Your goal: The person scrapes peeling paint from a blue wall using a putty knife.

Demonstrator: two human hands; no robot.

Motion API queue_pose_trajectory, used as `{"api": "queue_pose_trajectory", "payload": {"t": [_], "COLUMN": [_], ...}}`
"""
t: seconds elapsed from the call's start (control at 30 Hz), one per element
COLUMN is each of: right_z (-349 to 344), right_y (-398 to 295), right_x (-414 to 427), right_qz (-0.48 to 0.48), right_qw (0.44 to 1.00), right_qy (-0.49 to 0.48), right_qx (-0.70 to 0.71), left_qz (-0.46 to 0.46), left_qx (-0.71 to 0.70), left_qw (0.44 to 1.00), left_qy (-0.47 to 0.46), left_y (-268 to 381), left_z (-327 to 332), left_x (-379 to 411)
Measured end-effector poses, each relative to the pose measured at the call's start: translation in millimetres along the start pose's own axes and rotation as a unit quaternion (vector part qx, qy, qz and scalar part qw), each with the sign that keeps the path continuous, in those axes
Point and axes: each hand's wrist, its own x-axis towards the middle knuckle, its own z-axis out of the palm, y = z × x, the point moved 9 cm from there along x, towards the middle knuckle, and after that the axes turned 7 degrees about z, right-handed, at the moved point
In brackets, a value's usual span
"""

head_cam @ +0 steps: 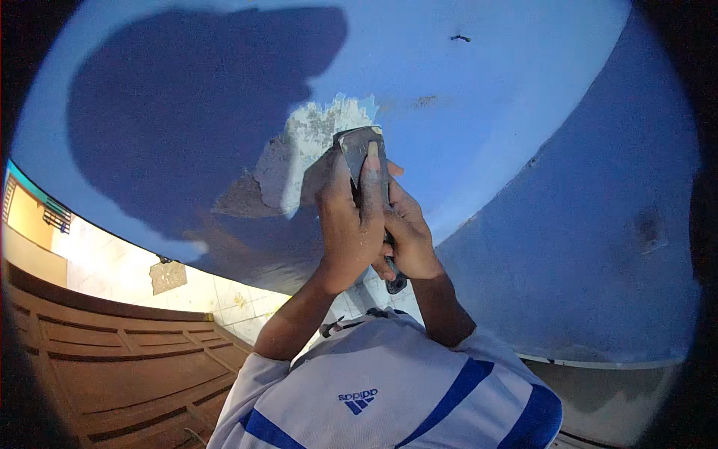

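A wide-bladed scraper [362,136] lies against the blue painted wall [477,84], at the right lower edge of a rough whitish patch of bare plaster [322,124]. My left hand [350,224] rests on the tool with an extended finger pressed along its dark blade. Around the handle below it, my right hand [412,233] is closed, and the dark handle end shows beneath the fingers. Both hands overlap, so part of the grip is hidden. Greyish dust coats the fingers. A large shadow falls over the wall's left part and part of the patch.
A second blue wall [572,224] meets the first at a corner on the right. At the lower left stands a brown panelled wooden door [129,370]. Light floor tiles [235,303] show below, with a flat greyish piece [168,278] on them.
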Motion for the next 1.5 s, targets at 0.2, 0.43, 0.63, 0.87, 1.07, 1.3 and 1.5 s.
{"api": "queue_pose_trajectory", "payload": {"t": [0.2,0.43,0.63,0.87,1.07,1.3,1.5], "right_z": [1,5,7,12,13,7,10], "right_y": [-2,-18,-12,-8,-6,-23,-17], "right_x": [0,-3,1,-2,3,1,0], "right_qz": [-0.064,-0.101,-0.075,-0.079,-0.088,-0.120,-0.106], "right_qw": [0.998,0.994,0.997,0.996,0.996,0.991,0.993], "right_qy": [0.000,0.021,0.016,0.023,0.032,0.060,0.019], "right_qx": [-0.010,-0.031,-0.011,0.025,0.010,0.011,0.041], "left_qz": [-0.020,-0.013,0.065,-0.006,0.036,0.037,0.027], "left_qx": [0.008,0.032,0.039,0.014,0.072,0.055,0.103], "left_qw": [1.000,0.999,0.997,0.999,0.996,0.998,0.994], "left_qy": [0.003,-0.011,0.012,0.037,0.042,0.011,-0.004], "left_y": [4,14,7,9,18,23,17], "left_z": [-2,0,-3,-10,-12,-3,-6], "left_x": [-1,6,11,0,4,20,15]}}
